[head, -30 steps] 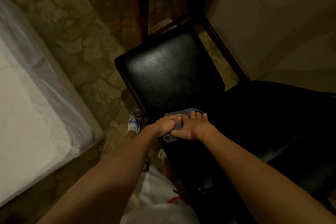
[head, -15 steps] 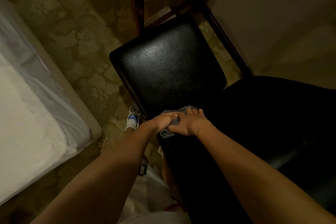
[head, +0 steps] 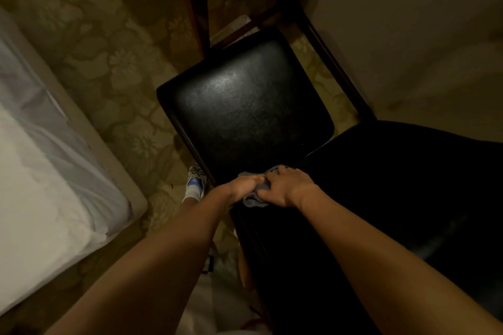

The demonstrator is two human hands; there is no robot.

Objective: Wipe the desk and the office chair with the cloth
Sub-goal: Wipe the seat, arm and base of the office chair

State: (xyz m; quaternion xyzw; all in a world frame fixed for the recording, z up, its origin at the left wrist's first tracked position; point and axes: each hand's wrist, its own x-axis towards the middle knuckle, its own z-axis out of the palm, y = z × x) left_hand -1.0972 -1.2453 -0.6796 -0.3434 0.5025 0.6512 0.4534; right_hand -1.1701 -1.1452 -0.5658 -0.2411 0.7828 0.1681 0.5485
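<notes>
Grey cloth (head: 253, 201) lies bunched on the black chair (head: 245, 117), at the seat's near edge. Left hand (head: 239, 188) and right hand (head: 289, 187) sit side by side, each grip curled round the cloth.

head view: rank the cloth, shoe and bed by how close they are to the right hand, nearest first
1. cloth, held under the right hand on the chair.
2. shoe, on the carpet, to its left.
3. bed, far left.
</notes>
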